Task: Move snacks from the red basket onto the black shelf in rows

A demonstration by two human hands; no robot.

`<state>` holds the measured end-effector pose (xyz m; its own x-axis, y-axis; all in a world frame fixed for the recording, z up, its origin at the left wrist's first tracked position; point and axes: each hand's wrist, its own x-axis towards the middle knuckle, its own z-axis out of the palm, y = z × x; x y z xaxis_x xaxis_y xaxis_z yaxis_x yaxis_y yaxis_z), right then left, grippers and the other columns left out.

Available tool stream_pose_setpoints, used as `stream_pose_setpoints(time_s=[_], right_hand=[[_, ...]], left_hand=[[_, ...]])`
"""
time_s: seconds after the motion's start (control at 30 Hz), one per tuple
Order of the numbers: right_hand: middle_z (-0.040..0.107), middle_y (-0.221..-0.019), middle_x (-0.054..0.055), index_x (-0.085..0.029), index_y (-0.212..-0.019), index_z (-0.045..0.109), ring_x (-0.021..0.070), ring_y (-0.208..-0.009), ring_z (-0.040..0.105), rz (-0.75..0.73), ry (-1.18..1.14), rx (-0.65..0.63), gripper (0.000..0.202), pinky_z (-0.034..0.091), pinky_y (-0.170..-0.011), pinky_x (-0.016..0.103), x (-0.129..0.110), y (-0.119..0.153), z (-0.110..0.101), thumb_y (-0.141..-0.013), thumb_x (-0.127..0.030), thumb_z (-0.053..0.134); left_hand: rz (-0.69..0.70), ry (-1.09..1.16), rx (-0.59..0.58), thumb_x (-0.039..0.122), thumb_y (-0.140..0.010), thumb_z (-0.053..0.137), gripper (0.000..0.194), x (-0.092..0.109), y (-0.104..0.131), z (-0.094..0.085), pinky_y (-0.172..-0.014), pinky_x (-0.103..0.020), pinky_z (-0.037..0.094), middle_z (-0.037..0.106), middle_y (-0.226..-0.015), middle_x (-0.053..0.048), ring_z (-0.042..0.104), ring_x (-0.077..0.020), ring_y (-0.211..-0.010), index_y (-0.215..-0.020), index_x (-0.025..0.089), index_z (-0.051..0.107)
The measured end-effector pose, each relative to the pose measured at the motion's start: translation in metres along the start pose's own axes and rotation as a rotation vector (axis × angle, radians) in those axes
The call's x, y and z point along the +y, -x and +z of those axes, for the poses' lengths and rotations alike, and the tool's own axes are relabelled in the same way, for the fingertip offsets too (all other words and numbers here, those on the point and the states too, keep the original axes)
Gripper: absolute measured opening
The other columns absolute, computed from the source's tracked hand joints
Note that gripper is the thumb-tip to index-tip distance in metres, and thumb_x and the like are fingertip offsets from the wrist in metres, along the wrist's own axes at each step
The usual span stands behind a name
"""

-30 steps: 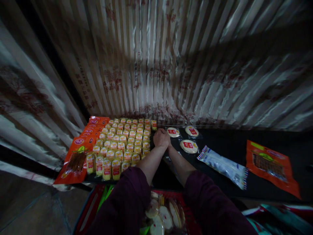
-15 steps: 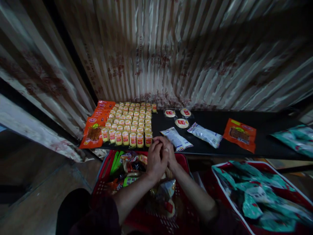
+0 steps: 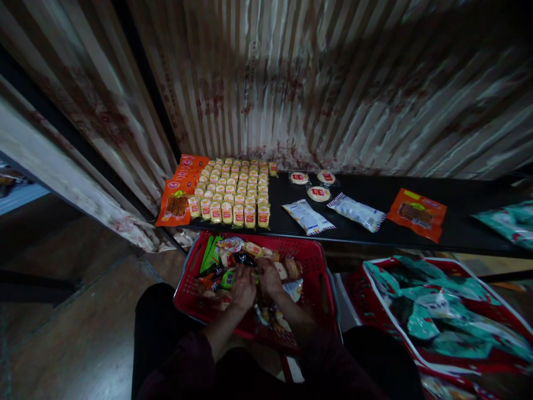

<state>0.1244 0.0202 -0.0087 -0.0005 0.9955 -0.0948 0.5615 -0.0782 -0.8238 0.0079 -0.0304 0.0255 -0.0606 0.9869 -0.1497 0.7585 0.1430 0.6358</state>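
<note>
Both of my hands are down inside a red basket [image 3: 310, 255] that holds mixed packaged snacks. My left hand [image 3: 244, 288] is over the packets beside a green packet [image 3: 227, 279]; its fingertips are hidden among them. Close to its right, my right hand [image 3: 270, 279] reaches into the pile next to round wrapped biscuits [image 3: 291, 269], its fingers bent and partly out of sight. Whether either hand grips a packet cannot be made out. Above the basket, rows of small yellow wrapped cakes [image 3: 227, 211] stand on a black shelf [image 3: 275, 214].
Orange packets [image 3: 177, 205] lie left of the cakes. Round wrapped pieces [image 3: 318, 193], white packets [image 3: 358, 212] and an orange packet [image 3: 417, 214] lie farther right. Another red basket [image 3: 353, 283] holds teal bags [image 3: 433, 311]. A metal post [image 3: 145, 72] rises at the left.
My hands have moved from the shelf edge down into the basket and are now slightly apart, not clasped together. The view has shifted, showing more of the basket.
</note>
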Motion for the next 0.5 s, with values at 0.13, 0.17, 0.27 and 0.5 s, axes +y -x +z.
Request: stream_pose_setpoints(time_s=[0.13,0.17,0.27,0.5], right_hand=[[0.059,-0.124,0.016,-0.010,-0.120,0.057,0.0254,-0.116,0.054,0.043,0.120,-0.008,0.056,0.040,-0.103,0.039,0.001,-0.023,-0.001,-0.065,-0.007,0.048],[0.059,-0.125,0.016,-0.010,-0.123,0.055,0.0260,-0.119,0.052,0.042,0.106,-0.013,0.060,0.038,-0.105,0.040,0.002,-0.028,0.000,-0.063,-0.006,0.049],[0.059,-0.128,0.015,-0.012,-0.119,0.059,0.0278,-0.121,0.050,0.060,0.047,-0.048,0.062,0.035,-0.107,0.040,0.007,-0.042,0.005,-0.057,-0.005,0.054],[0.069,-0.068,0.003,-0.024,-0.075,0.067,0.0228,-0.081,0.063,-0.074,-0.049,-0.074,0.016,0.045,-0.088,0.037,0.029,-0.046,0.021,-0.060,-0.017,0.063]], left_hand=[[0.054,-0.061,-0.186,0.014,-0.077,0.045,0.055,-0.032,0.007,0.000,-0.116,-0.037,0.023,0.037,-0.148,-0.012,0.026,-0.0217,-0.140,-0.133,0.010,0.048],[0.061,-0.059,-0.217,0.015,-0.075,0.048,0.060,-0.037,0.009,0.001,-0.117,-0.038,0.022,0.034,-0.149,-0.012,0.023,-0.0226,-0.142,-0.135,0.011,0.046],[0.024,-0.003,-0.222,0.017,-0.070,0.054,0.066,-0.040,0.010,0.005,-0.115,-0.039,0.024,0.039,-0.146,-0.015,0.025,-0.0266,-0.140,-0.134,0.008,0.047],[0.046,0.129,-0.107,0.010,-0.071,0.049,0.051,-0.035,0.004,0.006,-0.112,-0.035,0.030,0.057,-0.129,-0.013,0.045,-0.0241,-0.127,-0.121,0.013,0.059]])
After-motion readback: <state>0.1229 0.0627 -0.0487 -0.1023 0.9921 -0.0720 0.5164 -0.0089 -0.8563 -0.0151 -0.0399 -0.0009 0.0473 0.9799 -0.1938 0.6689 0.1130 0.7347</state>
